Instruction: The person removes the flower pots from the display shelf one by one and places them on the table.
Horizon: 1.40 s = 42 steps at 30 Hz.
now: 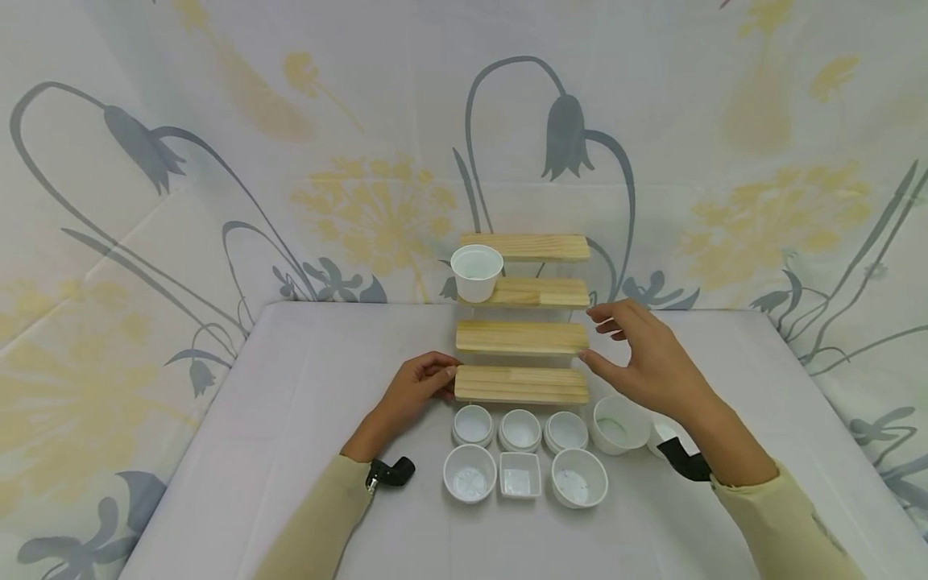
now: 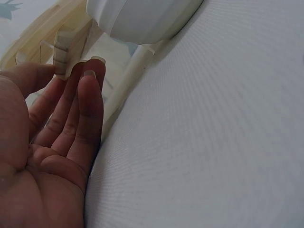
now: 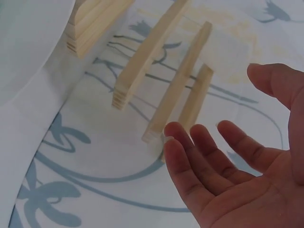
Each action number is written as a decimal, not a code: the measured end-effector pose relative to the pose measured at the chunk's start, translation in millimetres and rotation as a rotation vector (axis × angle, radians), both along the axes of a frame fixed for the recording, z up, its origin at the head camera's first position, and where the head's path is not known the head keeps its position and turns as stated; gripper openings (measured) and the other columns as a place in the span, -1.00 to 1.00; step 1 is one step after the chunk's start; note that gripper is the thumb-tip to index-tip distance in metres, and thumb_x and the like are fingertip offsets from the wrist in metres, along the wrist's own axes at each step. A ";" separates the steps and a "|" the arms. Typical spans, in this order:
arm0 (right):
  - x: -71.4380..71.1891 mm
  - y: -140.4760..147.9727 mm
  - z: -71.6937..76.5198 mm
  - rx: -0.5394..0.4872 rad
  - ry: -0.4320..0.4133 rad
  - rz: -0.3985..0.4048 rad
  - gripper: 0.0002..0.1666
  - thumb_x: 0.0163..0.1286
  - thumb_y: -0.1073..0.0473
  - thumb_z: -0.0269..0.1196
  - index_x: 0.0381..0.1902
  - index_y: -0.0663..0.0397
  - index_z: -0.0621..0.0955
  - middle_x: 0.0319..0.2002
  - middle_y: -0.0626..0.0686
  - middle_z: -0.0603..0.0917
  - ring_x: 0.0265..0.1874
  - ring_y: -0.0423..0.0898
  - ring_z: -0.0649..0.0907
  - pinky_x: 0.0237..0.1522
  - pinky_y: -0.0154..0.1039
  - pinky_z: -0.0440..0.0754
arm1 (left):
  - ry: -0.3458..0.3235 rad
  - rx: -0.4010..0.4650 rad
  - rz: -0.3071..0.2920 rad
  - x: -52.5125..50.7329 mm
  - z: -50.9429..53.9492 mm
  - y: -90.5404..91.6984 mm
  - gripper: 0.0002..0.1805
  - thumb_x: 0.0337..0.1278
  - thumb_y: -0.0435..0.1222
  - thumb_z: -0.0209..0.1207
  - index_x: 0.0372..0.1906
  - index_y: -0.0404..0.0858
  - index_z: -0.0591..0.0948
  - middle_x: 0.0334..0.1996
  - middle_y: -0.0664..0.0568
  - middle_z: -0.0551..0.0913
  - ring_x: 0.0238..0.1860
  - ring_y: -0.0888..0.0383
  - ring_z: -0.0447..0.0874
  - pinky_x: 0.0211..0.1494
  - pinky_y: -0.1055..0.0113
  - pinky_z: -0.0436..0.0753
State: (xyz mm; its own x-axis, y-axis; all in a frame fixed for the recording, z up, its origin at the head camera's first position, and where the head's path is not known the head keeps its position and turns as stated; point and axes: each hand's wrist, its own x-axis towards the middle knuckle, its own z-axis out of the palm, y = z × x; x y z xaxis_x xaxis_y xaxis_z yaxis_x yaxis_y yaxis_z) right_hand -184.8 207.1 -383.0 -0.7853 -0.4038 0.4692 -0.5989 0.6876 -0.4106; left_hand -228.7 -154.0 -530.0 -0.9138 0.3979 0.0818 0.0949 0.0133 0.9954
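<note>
A stepped rack of pale wooden boards [image 1: 522,385] stands on the white table, its boards rising toward the back. In the head view, my left hand [image 1: 413,391] is at the left end of the lowest board. The left wrist view shows the thumb and fingers of this hand pinching a wooden end [image 2: 62,52] of the rack. My right hand [image 1: 648,362] hovers beside the rack's right side, fingers loosely bent and apart from the thumb, holding nothing. A white cup [image 1: 477,278] stands at the left end of the second board from the top.
In front of the rack stand several small white bowls, among them a round one [image 1: 470,475] and a square dish [image 1: 519,475]. A larger translucent bowl [image 1: 619,425] sits at the right, below my right hand. A flower-patterned cloth [image 1: 377,113] hangs behind the table.
</note>
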 end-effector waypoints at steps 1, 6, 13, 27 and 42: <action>-1.3 -1.6 0.9 -0.003 0.003 0.004 -0.44 0.30 0.27 0.51 0.20 0.23 0.57 0.06 0.09 0.65 -0.04 0.11 0.74 0.01 0.02 0.72 | -0.002 -0.001 0.002 -0.3 -0.1 -0.1 -0.73 0.61 -0.33 0.16 0.17 -0.43 0.63 -0.11 -0.20 0.78 -0.18 0.10 0.77 -0.14 0.31 0.77; -8.6 -10.1 5.4 -0.017 0.014 0.023 -0.46 0.31 0.27 0.51 0.19 0.24 0.57 0.06 0.10 0.65 -0.04 0.10 0.74 0.02 0.00 0.71 | -0.003 -0.005 0.005 -1.2 -0.6 -0.2 -0.73 0.61 -0.34 0.16 0.17 -0.44 0.63 -0.11 -0.20 0.78 -0.18 0.10 0.77 -0.13 0.30 0.78; -17.9 -20.1 9.8 -0.055 0.011 0.046 -0.47 0.33 0.27 0.50 0.19 0.29 0.57 0.09 0.19 0.65 -0.02 0.11 0.74 0.04 0.00 0.72 | 0.001 -0.009 0.001 -0.9 -0.9 0.0 -0.70 0.60 -0.33 0.17 0.19 -0.46 0.62 -0.09 -0.25 0.78 -0.17 0.10 0.77 -0.12 0.30 0.78; -34.9 -46.0 16.4 -0.149 -0.053 0.060 -0.42 0.34 0.28 0.51 0.27 0.22 0.57 0.18 0.23 0.65 0.07 0.17 0.74 0.11 0.08 0.73 | 0.007 -0.017 0.007 -1.1 -0.5 0.1 -0.71 0.60 -0.34 0.16 0.20 -0.45 0.63 -0.06 -0.25 0.78 -0.16 0.11 0.77 -0.12 0.29 0.78; -60.4 -77.4 17.9 -0.205 -0.098 0.064 -0.45 0.38 0.27 0.48 0.27 0.25 0.57 0.19 0.23 0.64 0.10 0.17 0.72 0.15 0.07 0.73 | 0.010 -0.012 0.005 -0.1 -0.8 -1.5 -0.71 0.58 -0.35 0.18 0.19 -0.44 0.62 -0.12 -0.18 0.78 -0.25 0.14 0.76 -0.15 0.30 0.78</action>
